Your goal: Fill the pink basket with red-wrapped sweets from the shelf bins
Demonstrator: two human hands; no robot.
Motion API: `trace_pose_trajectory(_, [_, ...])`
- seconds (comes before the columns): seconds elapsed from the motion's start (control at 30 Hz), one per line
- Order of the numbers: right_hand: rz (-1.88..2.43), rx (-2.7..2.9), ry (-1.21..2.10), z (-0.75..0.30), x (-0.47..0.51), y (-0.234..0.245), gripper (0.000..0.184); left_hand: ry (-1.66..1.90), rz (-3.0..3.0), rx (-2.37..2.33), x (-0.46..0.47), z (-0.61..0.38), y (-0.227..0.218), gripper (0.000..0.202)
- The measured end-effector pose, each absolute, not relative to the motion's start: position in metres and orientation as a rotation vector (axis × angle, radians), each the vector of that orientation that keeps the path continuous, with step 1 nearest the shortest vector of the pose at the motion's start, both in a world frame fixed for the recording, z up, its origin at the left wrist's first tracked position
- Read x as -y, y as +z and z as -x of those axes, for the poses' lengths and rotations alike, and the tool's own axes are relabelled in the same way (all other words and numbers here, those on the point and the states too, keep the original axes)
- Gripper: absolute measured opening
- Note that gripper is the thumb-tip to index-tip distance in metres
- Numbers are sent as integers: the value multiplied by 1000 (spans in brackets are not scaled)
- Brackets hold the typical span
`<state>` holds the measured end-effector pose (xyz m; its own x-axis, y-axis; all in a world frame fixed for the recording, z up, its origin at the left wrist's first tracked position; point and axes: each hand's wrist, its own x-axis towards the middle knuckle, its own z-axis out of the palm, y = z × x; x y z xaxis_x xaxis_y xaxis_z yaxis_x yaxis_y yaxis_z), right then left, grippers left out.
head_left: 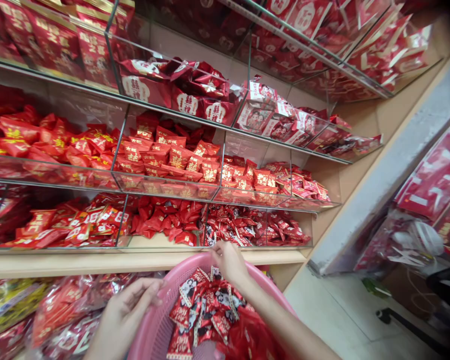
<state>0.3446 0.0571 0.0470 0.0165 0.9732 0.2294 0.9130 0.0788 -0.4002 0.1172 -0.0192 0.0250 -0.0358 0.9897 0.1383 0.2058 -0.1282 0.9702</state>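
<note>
Head view shows left hand (124, 314) fingers gripping the pink basket (153, 327) rim, right hand (229, 261) fingers pinching sweets (247, 231) at the lowest shelf (97, 261) front edge; loosely held, some may fall outside the basket.

The pink basket (161, 320) runs off the bottom edge, its lower part unseen. The left hand (129, 310) is cut off at the wrist there, and its grip on the rim is unclear. The right hand (228, 260) covers whatever its fingertips pinch. The packets (427, 200) at far right are blurred.
</note>
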Motion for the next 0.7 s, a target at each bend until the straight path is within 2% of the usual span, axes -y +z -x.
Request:
trace_pose_trajectory(0.2, [2027,1880,-29,-381,-87,71,15,1209,-1467,-1340,21,-119,26,37])
trace_pose_trajectory(0.37, [2149,1930,-162,-372,-104,64,19,1238,-1469,-1342,21,-122,30,41])
trace_pose_trajectory(0.47, [2208,1956,-243,-359,-112,60,15,1260,-1447,-1336,21,-123,33,44])
trace_pose_trajectory(0.6, [2249,1988,-327,-354,-114,62,28,1279,-1430,-1331,23,-121,32,44])
trace_pose_trajectory(0.7, [2242,2030,-367,-360,-110,66,30,1266,-1452,-1325,23,-118,28,39])
